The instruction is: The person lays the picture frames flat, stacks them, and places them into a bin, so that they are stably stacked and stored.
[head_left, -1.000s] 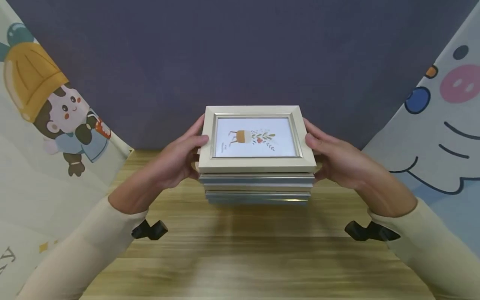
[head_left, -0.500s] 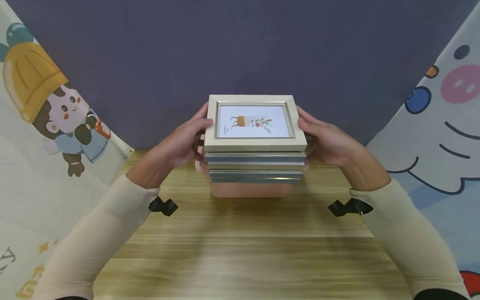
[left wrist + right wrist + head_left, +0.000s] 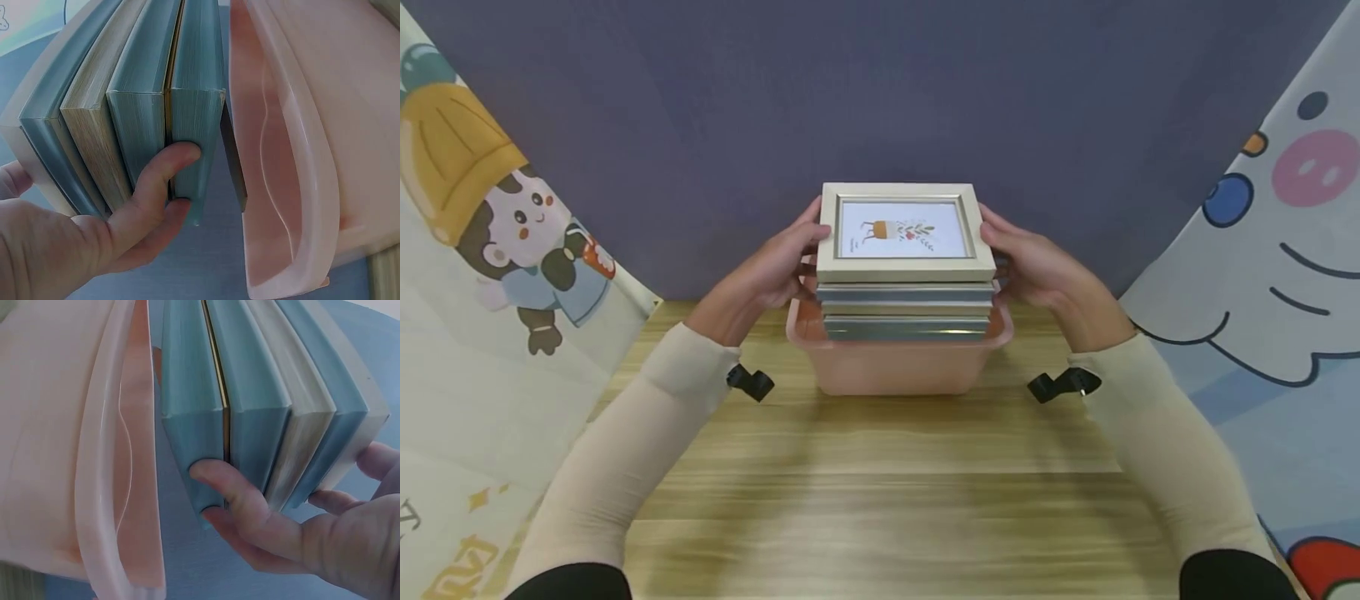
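A stack of several picture frames point(image 3: 905, 297) is held level over a pink plastic bin point(image 3: 897, 368) in the head view. The cream top frame point(image 3: 907, 271) has a print of a plant in a legged pot; blue and pale wood-toned frames lie beneath. My left hand point(image 3: 781, 260) grips the stack's left end, thumb on the top frame. At the right end my right hand point(image 3: 1036, 258) grips it likewise. The left wrist view has curled fingers point(image 3: 169, 164) against the lowest blue frames, beside the bin's rim point(image 3: 310, 147). The right wrist view mirrors this, fingers point(image 3: 240, 500) on the blue frames' end.
The bin stands on a wood-grain table point(image 3: 880, 500), near its far edge. A dark blue backdrop point(image 3: 895, 92) rises behind. Cartoon-printed cloths hang on the left point(image 3: 475, 350) and right point(image 3: 1225, 300).
Both hands have carried the stack away from the body, farther back across the table. The pink bin, hidden behind the stack at first, now shows below it.
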